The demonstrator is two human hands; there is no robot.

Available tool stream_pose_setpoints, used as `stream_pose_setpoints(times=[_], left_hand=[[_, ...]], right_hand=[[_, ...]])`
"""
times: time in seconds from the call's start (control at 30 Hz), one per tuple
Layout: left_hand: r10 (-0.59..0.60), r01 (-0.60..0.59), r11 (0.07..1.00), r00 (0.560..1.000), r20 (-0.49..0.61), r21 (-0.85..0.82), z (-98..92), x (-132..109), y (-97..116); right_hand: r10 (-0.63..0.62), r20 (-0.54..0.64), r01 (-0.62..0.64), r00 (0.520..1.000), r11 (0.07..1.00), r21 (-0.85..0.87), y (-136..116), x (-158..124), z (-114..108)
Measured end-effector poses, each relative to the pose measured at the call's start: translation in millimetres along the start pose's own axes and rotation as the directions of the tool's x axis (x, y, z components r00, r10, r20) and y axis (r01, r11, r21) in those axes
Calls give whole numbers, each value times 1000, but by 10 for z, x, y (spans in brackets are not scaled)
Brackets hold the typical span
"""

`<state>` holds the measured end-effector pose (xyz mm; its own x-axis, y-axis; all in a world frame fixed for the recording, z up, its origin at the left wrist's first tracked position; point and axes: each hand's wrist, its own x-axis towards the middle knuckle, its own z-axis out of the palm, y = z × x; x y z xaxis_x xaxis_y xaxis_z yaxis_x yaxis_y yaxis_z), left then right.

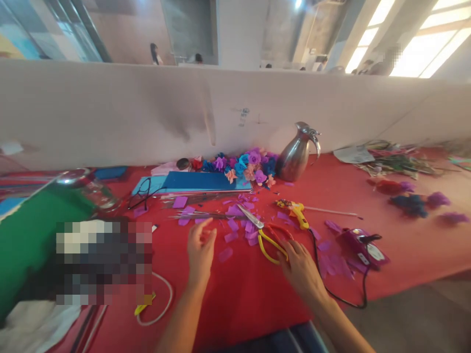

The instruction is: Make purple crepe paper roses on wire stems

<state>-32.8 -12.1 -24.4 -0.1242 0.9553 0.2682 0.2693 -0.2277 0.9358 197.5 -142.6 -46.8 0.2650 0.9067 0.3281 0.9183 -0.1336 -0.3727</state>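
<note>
Near the middle of the red-covered table is a pair of scissors (pixel 270 239) with one yellow and one red handle, its blades pointing away to the upper left. My right hand (pixel 302 269) has its fingers and thumb around the near ends of the handles. Over the cloth to the left, my left hand (pixel 200 250) is raised with its fingers bent and a gap between thumb and forefinger; nothing shows in it. Beyond both hands, small purple paper pieces (pixel 231 237) lie scattered. Thin wire stems (pixel 202 214) lie among them.
Behind are blue sheets (pixel 201 181), paper flowers (pixel 253 169) and a metal jug (pixel 294 158). At right, a yellow glue gun (pixel 302 218) trails a black cord past my right hand towards a purple device (pixel 364 249). Eyeglasses (pixel 145 192) and a white cable loop (pixel 171 294) lie left.
</note>
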Motion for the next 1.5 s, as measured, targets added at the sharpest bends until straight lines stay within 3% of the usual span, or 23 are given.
stream_pose_setpoints(times=[0.1, 0.23, 0.37, 0.47, 0.57, 0.7, 0.9, 1.1, 1.3, 1.5], left_hand=[[3, -63, 977, 959, 283, 204, -173, -231, -16], [19, -180, 902, 925, 379, 393, -118, -486, -59], [62, -179, 931, 936, 348, 317, 169, -417, -55], [145, -209, 961, 939, 313, 183, 270, -255, -16], [199, -287, 905, 938, 283, 316, 214, -64, -12], [131, -297, 756, 942, 310, 583, 143, 238, -58], [105, -364, 570, 921, 374, 737, 279, 556, -73], [132, -424, 539, 896, 425, 728, 300, 620, -111], [252, -403, 533, 915, 315, 744, 254, 593, -247], [271, -331, 566, 940, 209, 755, 187, 636, -314]], right_hand=[[-4, 66, 3, 998, 1000, 5, 21, 150, -3], [-33, 187, 24, 982, 998, 51, 27, 303, -23], [4, 290, -23, 957, 998, 62, 69, 321, -18], [19, 268, -64, 963, 985, 159, 164, 243, -2], [31, 201, -74, 979, 975, 210, 306, 132, 1], [74, 123, -90, 990, 988, 126, 424, 29, -25], [86, 194, -81, 977, 996, -36, 308, 42, -73], [0, 167, 1, 986, 1000, -10, 264, 56, -58], [-4, 72, 6, 997, 1000, -28, 311, -50, 68], [-69, -10, 68, 998, 997, -25, 379, -70, 165]])
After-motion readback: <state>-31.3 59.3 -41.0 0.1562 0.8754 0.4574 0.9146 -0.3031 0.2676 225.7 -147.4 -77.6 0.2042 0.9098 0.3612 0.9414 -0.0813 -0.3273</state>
